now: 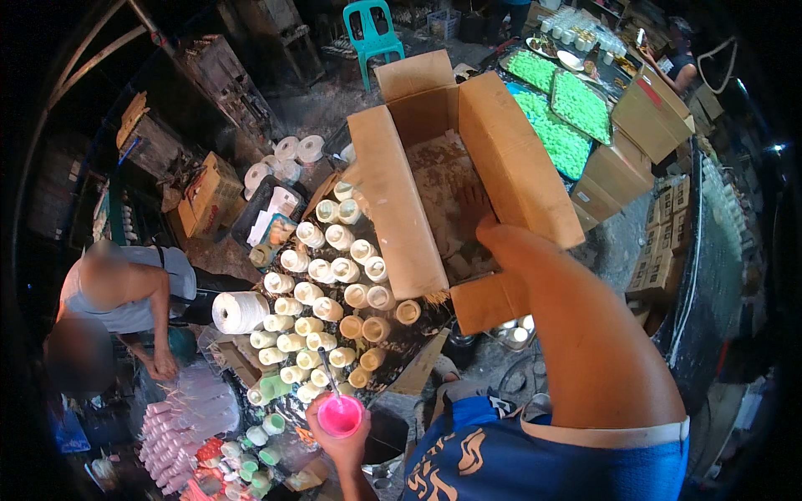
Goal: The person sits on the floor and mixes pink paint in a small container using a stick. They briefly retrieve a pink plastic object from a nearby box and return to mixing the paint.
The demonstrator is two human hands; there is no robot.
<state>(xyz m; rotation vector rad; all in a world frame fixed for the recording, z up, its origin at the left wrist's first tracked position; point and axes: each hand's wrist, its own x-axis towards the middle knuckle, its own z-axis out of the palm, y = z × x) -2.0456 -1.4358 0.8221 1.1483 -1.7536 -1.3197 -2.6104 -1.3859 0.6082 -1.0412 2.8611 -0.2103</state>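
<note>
My left hand point(352, 445) is wrapped round a bright pink cup point(340, 416). A thin, dark-handled stirrer or spoon point(327, 367) leans up out of it. My right arm stretches into an open cardboard box point(393, 200), and my right hand point(474, 204) is down inside, its fingers apart near whitish scraps point(443, 171) on the bottom. The hand is in shadow and I make out nothing in it. Beyond the cup stand many whitish cylinders with hollow tops point(320, 270), grouped close together on a dark table beside the box.
At left a seated person point(125, 288) works over a bundle of pale pink sticks point(180, 434). A white twine spool point(240, 312) stands beside the cylinders. Trays of bright green pieces point(582, 104) lie at far right, near more cardboard boxes point(652, 113). A teal chair point(373, 37) stands behind.
</note>
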